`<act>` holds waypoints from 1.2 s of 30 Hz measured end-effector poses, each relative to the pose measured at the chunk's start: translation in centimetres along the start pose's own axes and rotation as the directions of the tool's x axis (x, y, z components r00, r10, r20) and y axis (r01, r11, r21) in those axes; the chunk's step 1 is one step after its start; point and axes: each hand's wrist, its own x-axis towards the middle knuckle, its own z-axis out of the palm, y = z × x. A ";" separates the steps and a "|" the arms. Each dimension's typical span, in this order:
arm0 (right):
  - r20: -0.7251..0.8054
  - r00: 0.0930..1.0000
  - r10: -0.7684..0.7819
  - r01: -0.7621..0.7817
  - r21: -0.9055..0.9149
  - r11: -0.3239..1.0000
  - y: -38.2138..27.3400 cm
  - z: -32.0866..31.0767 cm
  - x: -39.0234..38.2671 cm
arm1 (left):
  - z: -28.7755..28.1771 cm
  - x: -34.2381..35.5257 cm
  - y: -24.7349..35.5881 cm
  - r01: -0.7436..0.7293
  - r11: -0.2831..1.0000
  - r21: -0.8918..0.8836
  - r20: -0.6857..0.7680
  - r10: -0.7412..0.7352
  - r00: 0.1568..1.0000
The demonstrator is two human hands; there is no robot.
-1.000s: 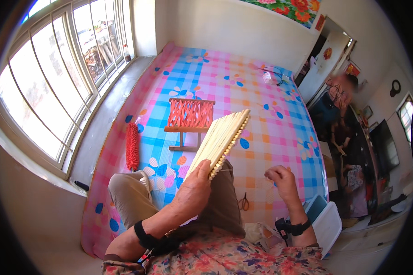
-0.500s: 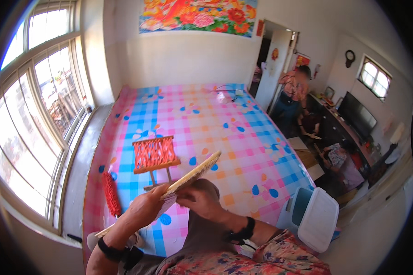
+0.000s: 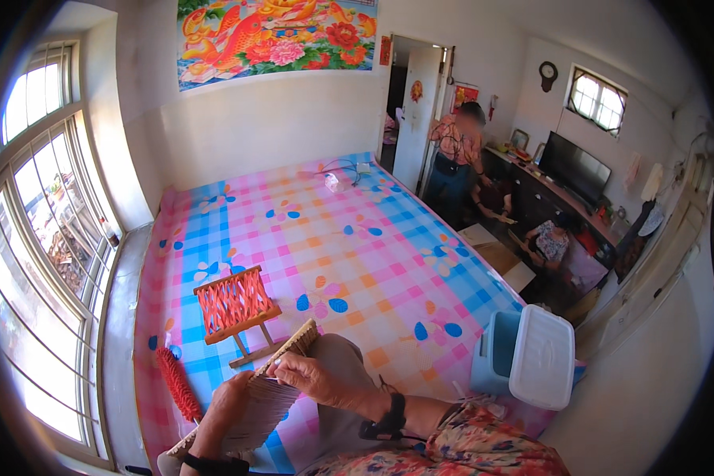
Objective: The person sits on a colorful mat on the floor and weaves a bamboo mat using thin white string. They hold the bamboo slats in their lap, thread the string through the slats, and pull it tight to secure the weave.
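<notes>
My left hand [image 3: 228, 401] grips a pale flat panel [image 3: 262, 416] by its side. The panel has a thick, straw-coloured ridged edge and a face of close thin strips, and it stands tilted over my lap. My right hand [image 3: 313, 379] is closed in a pinch at the ridged edge; whatever small thing its fingertips hold is too small to tell. Just beyond the hands, a wooden folding stool [image 3: 236, 303] with a red cord seat rests on the checked sheet. A red shaggy duster [image 3: 178, 385] lies to the left of my left hand.
The pink and blue checked sheet [image 3: 373, 278] covers the raised platform. At the right stands a blue bin [image 3: 496, 349] with a white lid [image 3: 543, 357]. A clear plastic bag [image 3: 335, 182] and cables lie at the far edge. Several people are at the right beyond the platform.
The view has turned to the right and up. The panel is tilted so that more of its face shows. My right hand has come up to the ridged edge, fingers pinched.
</notes>
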 end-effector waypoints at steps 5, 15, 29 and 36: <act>0.065 0.997 0.046 -0.053 0.111 0.992 1.5 0.6 0.6 | 0.8 0.5 -0.9 0.014 0.999 0.040 -0.071 -0.011 0.997; 0.172 0.979 0.113 -0.160 0.293 0.943 0.9 1.5 1.1 | 0.3 0.5 0.9 0.094 0.996 0.008 -0.033 -0.094 0.995; 0.088 0.996 0.020 -0.029 0.103 0.994 2.9 6.8 0.1 | 1.6 1.1 -0.2 0.050 0.998 0.042 -0.079 -0.047 0.996; -0.002 0.997 0.079 -0.079 0.007 0.997 1.3 7.8 -1.0 | 3.5 1.1 -1.8 0.066 0.970 0.232 -0.194 -0.020 0.981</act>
